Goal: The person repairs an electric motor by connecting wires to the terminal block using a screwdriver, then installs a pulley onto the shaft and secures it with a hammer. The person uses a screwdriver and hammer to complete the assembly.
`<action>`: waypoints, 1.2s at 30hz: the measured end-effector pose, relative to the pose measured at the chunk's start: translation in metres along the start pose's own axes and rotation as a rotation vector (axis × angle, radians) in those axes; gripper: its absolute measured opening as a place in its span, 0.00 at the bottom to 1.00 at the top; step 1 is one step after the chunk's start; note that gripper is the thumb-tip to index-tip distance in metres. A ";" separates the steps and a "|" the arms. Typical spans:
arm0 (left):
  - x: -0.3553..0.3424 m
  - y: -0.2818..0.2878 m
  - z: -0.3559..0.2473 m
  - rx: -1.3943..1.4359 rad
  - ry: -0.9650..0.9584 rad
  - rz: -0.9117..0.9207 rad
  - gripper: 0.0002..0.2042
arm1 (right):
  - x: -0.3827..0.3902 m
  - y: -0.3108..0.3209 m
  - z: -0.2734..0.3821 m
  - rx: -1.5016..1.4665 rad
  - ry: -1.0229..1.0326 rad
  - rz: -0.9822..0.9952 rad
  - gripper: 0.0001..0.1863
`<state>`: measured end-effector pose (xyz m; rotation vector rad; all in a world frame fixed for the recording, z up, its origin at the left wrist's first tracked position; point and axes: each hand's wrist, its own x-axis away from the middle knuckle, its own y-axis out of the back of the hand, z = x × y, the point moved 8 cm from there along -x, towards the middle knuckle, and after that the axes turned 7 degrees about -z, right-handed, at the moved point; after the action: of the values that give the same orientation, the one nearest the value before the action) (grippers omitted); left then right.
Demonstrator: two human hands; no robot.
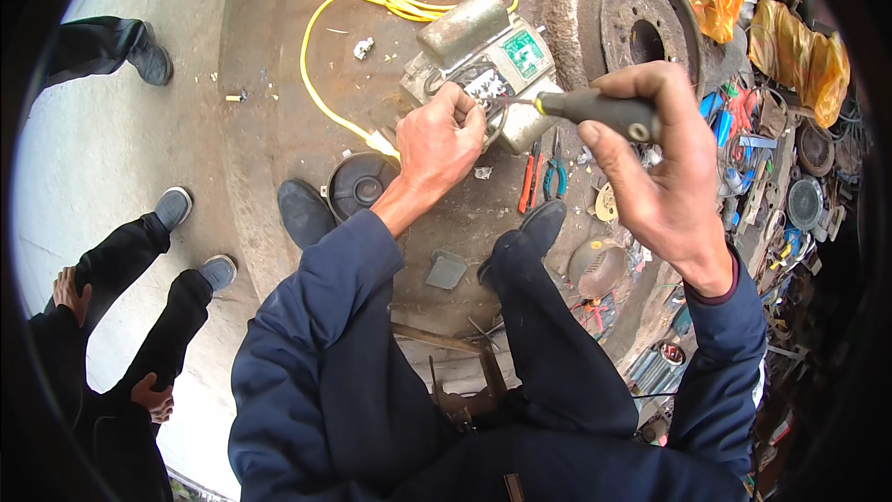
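In the head view, which is all I have, I look down on a dirty grey motor lying on the brown ground, in front of my two boots. I think the wire work is only part done. The open part is done: no lid covers the white wire block. What's left, I'd guess, is getting the wires and screws there right and covering them up. I can't tell which wires are tight.

My left hand is curled almost closed by the block, fingertips pinched. I can't tell if they have hold of a wire. My right hand is wrapped around the fat dark handle of a screwdriver, and its thin end points at the block.

The motor looks old and scuffed. It has a round hump on top, a green label and dark wires poking out. A yellow cord lies looped behind it. Red-handled pliers and blue pliers lie just beside it, on my side.
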<state>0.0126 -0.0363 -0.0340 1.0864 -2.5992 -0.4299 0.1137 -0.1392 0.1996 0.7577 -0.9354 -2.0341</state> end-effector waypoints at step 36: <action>0.000 0.002 -0.001 -0.014 -0.024 -0.017 0.09 | -0.026 -0.016 0.002 0.253 0.019 0.033 0.21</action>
<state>0.0114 -0.0351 -0.0326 1.1057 -2.6058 -0.4674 0.1199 -0.1105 0.1925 0.8874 -1.2015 -1.8984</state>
